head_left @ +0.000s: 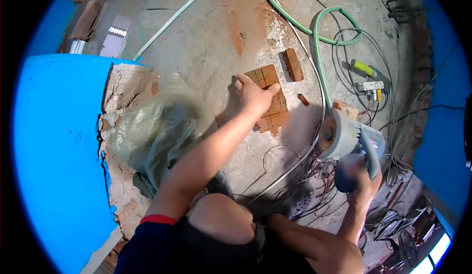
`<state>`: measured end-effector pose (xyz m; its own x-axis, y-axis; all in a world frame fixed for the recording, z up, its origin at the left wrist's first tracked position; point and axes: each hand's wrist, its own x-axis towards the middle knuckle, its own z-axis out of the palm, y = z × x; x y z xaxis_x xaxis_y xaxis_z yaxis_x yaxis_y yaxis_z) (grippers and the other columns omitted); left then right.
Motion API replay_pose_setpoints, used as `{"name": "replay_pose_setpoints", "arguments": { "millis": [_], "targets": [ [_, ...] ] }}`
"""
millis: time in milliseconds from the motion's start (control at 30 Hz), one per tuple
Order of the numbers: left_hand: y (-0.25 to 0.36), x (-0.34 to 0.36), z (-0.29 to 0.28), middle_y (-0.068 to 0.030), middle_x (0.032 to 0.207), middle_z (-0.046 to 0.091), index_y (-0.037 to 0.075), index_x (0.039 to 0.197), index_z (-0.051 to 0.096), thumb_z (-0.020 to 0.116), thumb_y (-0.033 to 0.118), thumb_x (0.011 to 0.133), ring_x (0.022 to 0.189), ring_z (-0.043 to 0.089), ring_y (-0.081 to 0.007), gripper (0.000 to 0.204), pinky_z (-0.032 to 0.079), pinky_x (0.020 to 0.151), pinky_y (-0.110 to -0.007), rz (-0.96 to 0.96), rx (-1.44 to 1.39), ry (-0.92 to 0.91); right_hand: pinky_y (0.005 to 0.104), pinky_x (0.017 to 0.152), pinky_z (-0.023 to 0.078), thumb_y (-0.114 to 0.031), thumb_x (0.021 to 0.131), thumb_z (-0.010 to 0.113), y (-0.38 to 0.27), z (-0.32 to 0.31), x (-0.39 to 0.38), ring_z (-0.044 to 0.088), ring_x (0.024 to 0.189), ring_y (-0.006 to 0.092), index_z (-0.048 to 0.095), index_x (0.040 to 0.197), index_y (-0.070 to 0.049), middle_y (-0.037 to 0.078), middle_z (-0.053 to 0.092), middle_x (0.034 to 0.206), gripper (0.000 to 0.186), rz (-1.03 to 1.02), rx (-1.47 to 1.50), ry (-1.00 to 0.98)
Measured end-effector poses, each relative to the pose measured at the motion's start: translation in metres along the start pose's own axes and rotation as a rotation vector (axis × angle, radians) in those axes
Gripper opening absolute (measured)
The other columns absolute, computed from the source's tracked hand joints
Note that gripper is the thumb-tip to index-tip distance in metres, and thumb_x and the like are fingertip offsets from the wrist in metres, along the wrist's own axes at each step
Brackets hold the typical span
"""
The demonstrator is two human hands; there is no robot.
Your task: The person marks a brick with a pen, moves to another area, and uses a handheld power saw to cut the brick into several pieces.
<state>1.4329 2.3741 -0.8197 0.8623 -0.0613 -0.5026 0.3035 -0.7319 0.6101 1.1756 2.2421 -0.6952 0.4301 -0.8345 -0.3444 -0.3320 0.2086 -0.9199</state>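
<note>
A flat brown block (276,108), crossed by grid-like scored lines and with a ragged near end, lies on the concrete floor ahead of me. My left hand (256,97) reaches over it, thumb on its top and fingers curled by its left edge. In my right hand (365,180) is a grey handheld disc cutter (346,139), held raised to the right of the block and apart from it. The cutter's round disc (328,133) points toward the left, partly covered by the guard. Fingers of the right hand wrap round the handle and are partly hidden.
A brown brick (293,65) and a small chip (303,99) lie beyond the block. A green hose (318,53) and tangled cables (322,185) run along the right. A translucent sack (162,121) leans by the broken wall edge. A yellow-green tool (363,67) lies far right.
</note>
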Motion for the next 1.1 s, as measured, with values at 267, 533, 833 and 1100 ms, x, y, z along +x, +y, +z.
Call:
{"name": "replay_pose_setpoints", "arguments": {
  "millis": [267, 533, 833, 1100],
  "targets": [
    [-0.071, 0.062, -0.033, -0.0205, 0.125, 0.062, 0.000, 0.129, 0.049, 0.074, 0.020, 0.083, 0.116, 0.061, -0.0341, 0.056, 0.048, 0.100, -0.040, 0.172, 0.108, -0.320, 0.0238, 0.060, 0.045, -0.003, 0.071, 0.056, 0.019, 0.034, -0.006, 0.054, 0.064, 0.0108, 0.059, 0.095, 0.003, 0.004, 0.059, 0.075, 0.025, -0.032, -0.134, -0.254],
    [-0.050, 0.039, -0.035, -0.0211, 0.147, 0.040, 0.005, 0.152, 0.025, 0.075, 0.028, 0.084, 0.132, 0.043, -0.0393, 0.088, 0.039, 0.109, -0.045, 0.542, 0.523, -0.146, 0.0241, 0.065, 0.047, -0.028, 0.072, 0.073, 0.036, 0.039, 0.010, 0.056, 0.071, 0.0091, 0.064, 0.102, -0.001, 0.000, 0.062, 0.083, 0.041, -0.075, -0.320, -0.358],
    [-0.075, 0.059, -0.035, -0.0204, 0.151, 0.039, 0.001, 0.147, 0.038, 0.077, 0.026, 0.082, 0.139, 0.040, -0.0324, 0.080, 0.032, 0.116, -0.037, 0.836, 0.508, -0.128, 0.0335, 0.074, 0.050, -0.018, 0.072, 0.063, 0.032, 0.049, 0.020, 0.061, 0.074, 0.0191, 0.065, 0.104, 0.003, 0.012, 0.066, 0.081, 0.039, -0.164, -0.432, -0.441],
    [-0.083, 0.066, -0.038, -0.0180, 0.151, 0.040, 0.001, 0.145, 0.041, 0.079, 0.026, 0.079, 0.138, 0.041, -0.0314, 0.081, 0.034, 0.115, -0.037, 0.876, 0.390, -0.194, 0.0296, 0.067, 0.048, -0.014, 0.074, 0.062, 0.046, 0.063, 0.007, 0.058, 0.069, 0.0145, 0.065, 0.101, 0.002, 0.007, 0.063, 0.076, 0.032, -0.121, -0.427, -0.455]
  ]
}}
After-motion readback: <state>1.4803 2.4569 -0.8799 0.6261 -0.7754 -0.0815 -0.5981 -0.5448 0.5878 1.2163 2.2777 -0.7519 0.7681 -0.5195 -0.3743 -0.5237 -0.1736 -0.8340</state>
